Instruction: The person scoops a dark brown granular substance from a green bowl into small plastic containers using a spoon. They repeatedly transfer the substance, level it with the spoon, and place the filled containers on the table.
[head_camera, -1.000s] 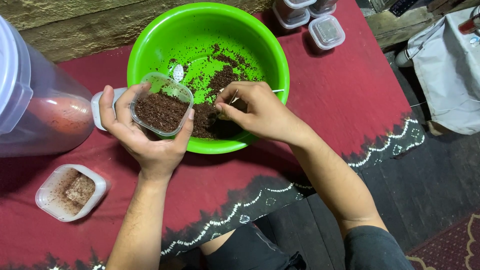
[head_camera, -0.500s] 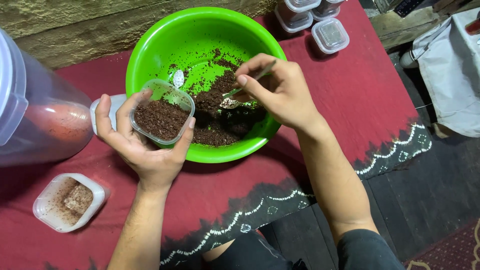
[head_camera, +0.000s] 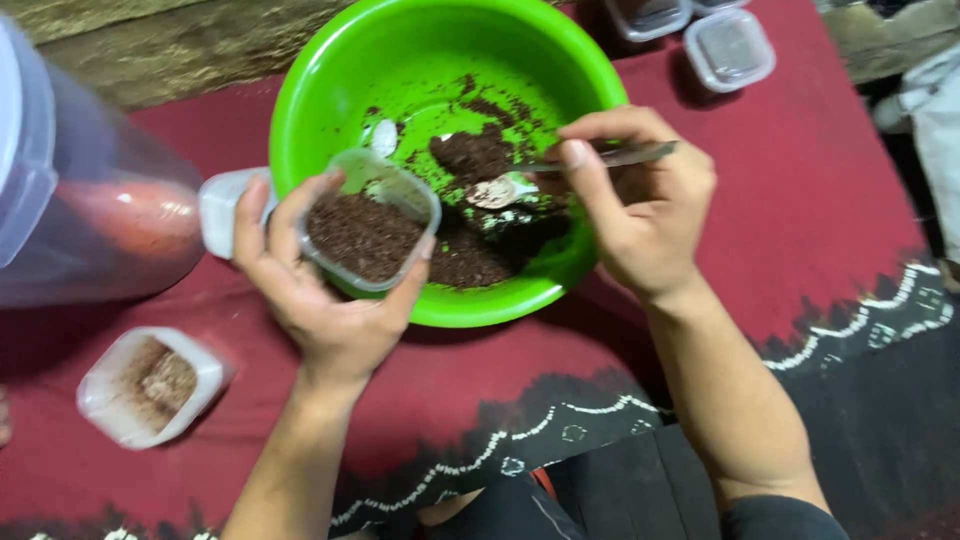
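Note:
My left hand (head_camera: 320, 300) grips a small clear plastic container (head_camera: 368, 232) filled with dark brown crumbly material, held over the near rim of a bright green bowl (head_camera: 560, 60). My right hand (head_camera: 640, 205) holds a metal spoon (head_camera: 545, 175) by its handle, the spoon's bowl lying just above a heap of the same brown material (head_camera: 470, 250) inside the green bowl. The two hands are close together, the spoon's tip to the right of the container.
A large clear jar (head_camera: 70, 190) lies at the left on the red cloth (head_camera: 780, 220). A small white container (head_camera: 150, 385) with some brown material sits front left. Two lidded clear containers (head_camera: 728, 48) stand at the back right. A wooden surface (head_camera: 160, 50) lies beyond.
My right hand has lifted the spoon out of the brown heap and turned it toward the container. The view has shifted closer over the bowl; the left hand keeps the container steady.

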